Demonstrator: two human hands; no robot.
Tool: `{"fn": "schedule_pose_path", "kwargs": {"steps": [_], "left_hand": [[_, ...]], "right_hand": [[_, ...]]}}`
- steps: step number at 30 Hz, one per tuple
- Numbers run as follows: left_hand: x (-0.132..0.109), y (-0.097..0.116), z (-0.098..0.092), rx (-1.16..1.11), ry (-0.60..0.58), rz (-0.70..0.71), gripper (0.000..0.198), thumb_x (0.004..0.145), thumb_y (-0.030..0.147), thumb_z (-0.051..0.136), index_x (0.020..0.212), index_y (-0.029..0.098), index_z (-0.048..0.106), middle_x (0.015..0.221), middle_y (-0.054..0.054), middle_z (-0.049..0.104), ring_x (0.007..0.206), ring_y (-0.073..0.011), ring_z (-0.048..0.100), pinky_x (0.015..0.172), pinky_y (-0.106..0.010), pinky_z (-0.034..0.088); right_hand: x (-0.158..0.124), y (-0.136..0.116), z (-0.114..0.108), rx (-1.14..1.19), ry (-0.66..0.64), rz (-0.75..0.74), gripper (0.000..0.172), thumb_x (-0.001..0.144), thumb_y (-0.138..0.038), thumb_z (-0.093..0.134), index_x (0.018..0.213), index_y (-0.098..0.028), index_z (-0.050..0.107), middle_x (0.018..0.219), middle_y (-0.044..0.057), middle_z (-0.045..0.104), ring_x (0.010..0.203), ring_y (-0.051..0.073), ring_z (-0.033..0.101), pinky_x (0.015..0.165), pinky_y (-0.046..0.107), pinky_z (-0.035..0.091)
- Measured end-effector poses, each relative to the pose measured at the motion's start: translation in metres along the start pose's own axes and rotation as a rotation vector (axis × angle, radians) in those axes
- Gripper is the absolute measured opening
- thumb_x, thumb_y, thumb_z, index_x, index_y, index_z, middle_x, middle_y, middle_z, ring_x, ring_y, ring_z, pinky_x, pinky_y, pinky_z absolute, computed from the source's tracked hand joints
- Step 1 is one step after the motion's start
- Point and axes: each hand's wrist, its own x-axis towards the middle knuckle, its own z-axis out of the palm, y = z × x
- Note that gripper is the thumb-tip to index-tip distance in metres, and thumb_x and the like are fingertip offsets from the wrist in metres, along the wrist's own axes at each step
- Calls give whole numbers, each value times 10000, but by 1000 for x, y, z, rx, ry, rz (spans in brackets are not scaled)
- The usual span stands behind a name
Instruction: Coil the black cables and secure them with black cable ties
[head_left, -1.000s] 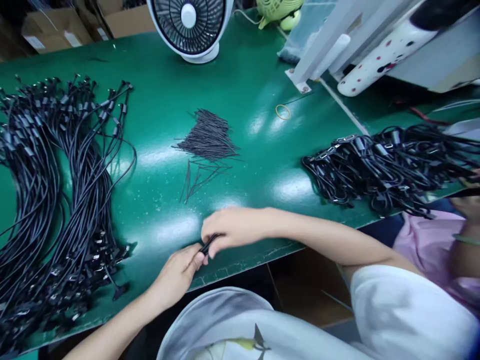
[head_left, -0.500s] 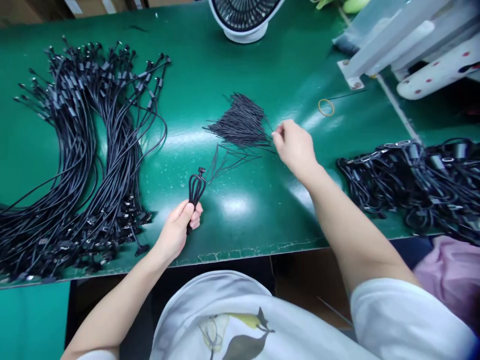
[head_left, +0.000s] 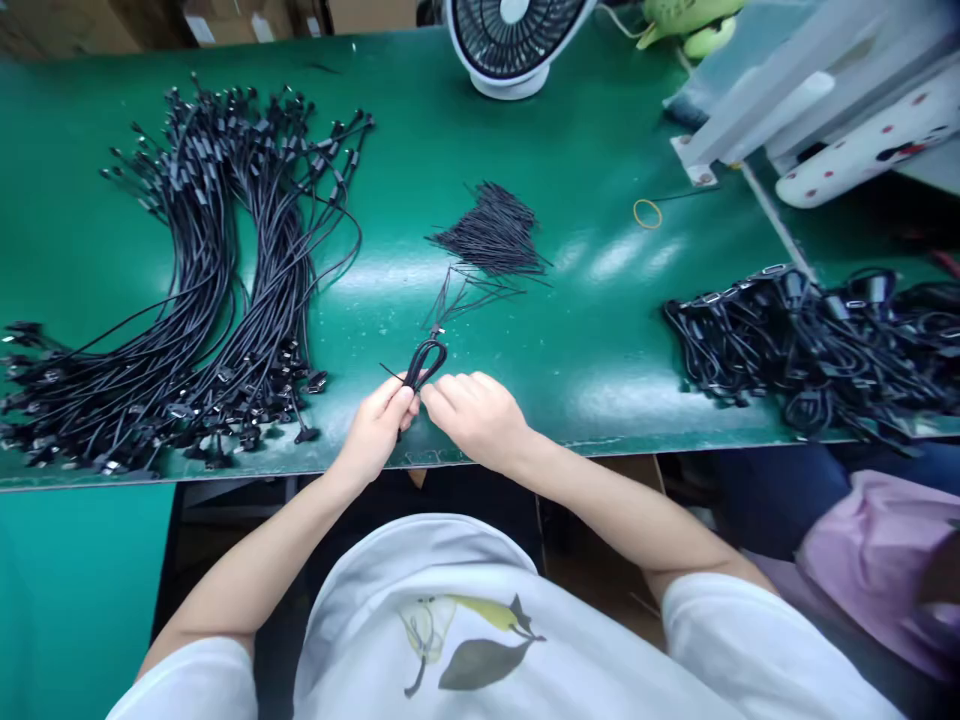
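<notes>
A folded black cable (head_left: pixel 428 356) stands up from my left hand (head_left: pixel 379 425), whose fingers are wrapped round its lower part. Close against it on the right, my right hand (head_left: pixel 476 415) is closed in a pinch on a thin black twist tie (head_left: pixel 391 371), which passes across the cable with one end sticking out to the left. The fingertips of my right hand are partly hidden. Beyond my hands lies a pile of black twist ties (head_left: pixel 495 232), with several loose ones (head_left: pixel 469 292) spread on its near side.
Long uncoiled black cables (head_left: pixel 202 270) cover the left of the green table (head_left: pixel 570 330). Bundled cables (head_left: pixel 817 340) lie at the right, near a person in pink (head_left: pixel 885 570). A white fan (head_left: pixel 517 45), a yellow rubber band (head_left: pixel 647 213) and a metal bracket (head_left: pixel 750 110) are farther back.
My right hand has come from the pile of twist ties to the cable, bringing a tie. My left hand still grips the cable and has shifted slightly right in view.
</notes>
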Motion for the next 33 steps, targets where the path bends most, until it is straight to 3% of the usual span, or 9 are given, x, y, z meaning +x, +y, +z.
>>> {"fn": "schedule_pose_path", "kwargs": {"steps": [3,5,9,12,17,21,29,33], "left_hand": [[-3,-5,-2,190,49,58,240,873,367,570,927,147,649,646,20,478,617,-113,401,564,-242,320],[-6,-4,-5,239,10,46,206,843,351,597,798,152,622,613,26,461,608,-113,390,557,-243,310],[-19,2,-11,30,-180,-143,312,772,439,680,713,154,569,555,58,378,525,-75,304,514,-229,243],[-29,4,-15,-154,-259,-289,384,682,468,772,736,145,571,571,65,384,502,-52,306,497,-213,213],[-39,-4,-20,-307,-318,-431,355,630,370,823,724,142,568,604,56,433,484,-32,326,479,-199,200],[-46,-10,-19,-326,-334,-446,328,607,327,817,692,140,562,621,42,477,487,-31,348,484,-200,213],[-60,-2,-4,-312,-183,-418,155,682,233,682,650,144,559,547,49,432,507,-53,363,524,-220,245],[-61,-5,-4,-384,-98,-382,124,714,187,609,619,147,540,538,40,433,497,-64,372,509,-226,251]], "right_hand": [[11,5,-12,-223,62,-380,217,958,-115,410,981,-125,626,1014,89,650,958,176,556,843,340,402],[17,6,-18,-261,-1,-517,231,965,-119,391,1007,-118,618,1103,109,637,1041,193,544,917,371,392],[20,-1,-31,-294,-155,-676,225,969,-133,385,876,-134,589,854,69,611,781,171,545,799,351,412],[18,-10,-40,-314,-175,-769,241,970,-123,372,884,-130,597,825,66,594,753,173,526,744,335,400],[16,-22,-47,-270,-282,-767,312,962,-88,350,879,-161,642,774,63,574,706,176,460,680,330,363],[16,-32,-46,-205,-376,-736,363,922,-41,336,794,-196,639,731,71,539,697,203,424,630,344,342],[3,-68,-43,-367,-403,-543,479,790,101,237,646,-192,588,625,69,482,579,204,340,562,352,279],[7,-65,-35,-355,-452,-461,348,800,30,342,667,-152,607,606,82,497,553,201,381,528,349,223]]}}
